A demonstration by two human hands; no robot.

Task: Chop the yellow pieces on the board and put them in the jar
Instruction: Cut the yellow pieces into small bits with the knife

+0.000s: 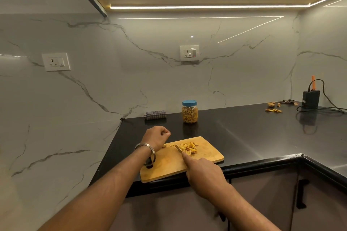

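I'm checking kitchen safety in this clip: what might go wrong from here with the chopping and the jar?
1. The cutting board juts over the counter edge; pressing with the knife may tip it.
2. The left hand sits curled near the blade, so a slip might nick it.
3. The jar has its blue lid on; the yellow pieces cannot go in until it is opened.

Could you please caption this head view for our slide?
Right hand knifes yellow pieces on board; lidded jar behind.

Yellow pieces (188,148) piled mid wooden board (206,154) by knife blade (178,148); blue-lidded jar (189,111) upright behind, capped, nearly full.
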